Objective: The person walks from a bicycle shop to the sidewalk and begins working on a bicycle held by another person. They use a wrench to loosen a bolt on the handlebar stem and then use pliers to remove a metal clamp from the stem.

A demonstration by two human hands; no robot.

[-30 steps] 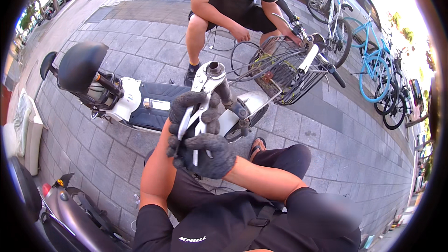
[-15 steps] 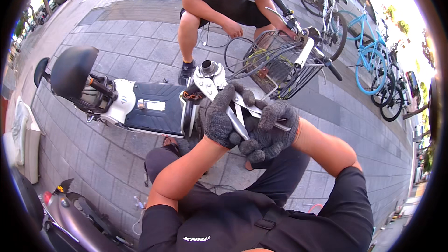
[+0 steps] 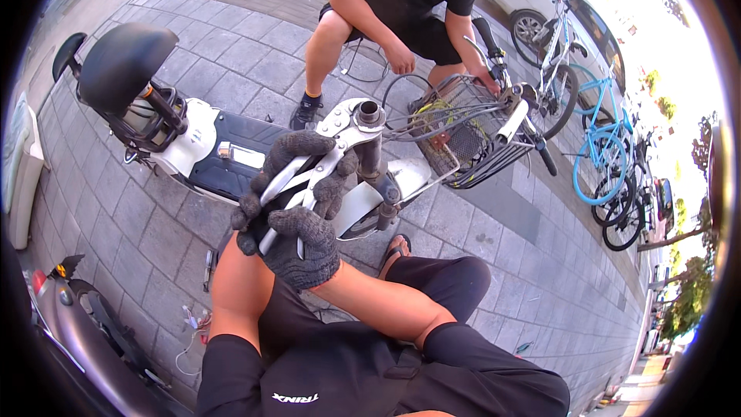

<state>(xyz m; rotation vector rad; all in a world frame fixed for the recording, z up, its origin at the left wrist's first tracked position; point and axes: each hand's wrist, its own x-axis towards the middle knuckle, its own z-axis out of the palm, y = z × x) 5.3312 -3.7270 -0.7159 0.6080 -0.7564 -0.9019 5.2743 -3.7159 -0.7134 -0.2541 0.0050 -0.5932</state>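
Large silver locking pliers [image 3: 340,130] are clamped around the steering tube [image 3: 370,156] of a white electric scooter, just below its open round top. Grey knit gloves cover both my hands. My left hand [image 3: 284,161] wraps the handles from the far left side, its fingers closed over them. My right hand [image 3: 309,251] grips the handle ends from the near side, with the forearm reaching across my lap. Some fingers overlap, and the palms are hidden. Below the tube are a white front fender and part of the wheel.
The scooter's dark footboard [image 3: 243,131] and black seat [image 3: 127,66] extend left. Its detached handlebar hangs by cables beside the wire basket [image 3: 463,120]. Opposite me, a person [image 3: 394,11] crouches with a hand at the basket. A grey motor scooter [image 3: 93,332] stands near left; bicycles [image 3: 602,147] stand right.
The pliers' handles have swung from the near right of the tube to its near left, both hands moving left with them. The head view has shifted too, and the front fender now shows.
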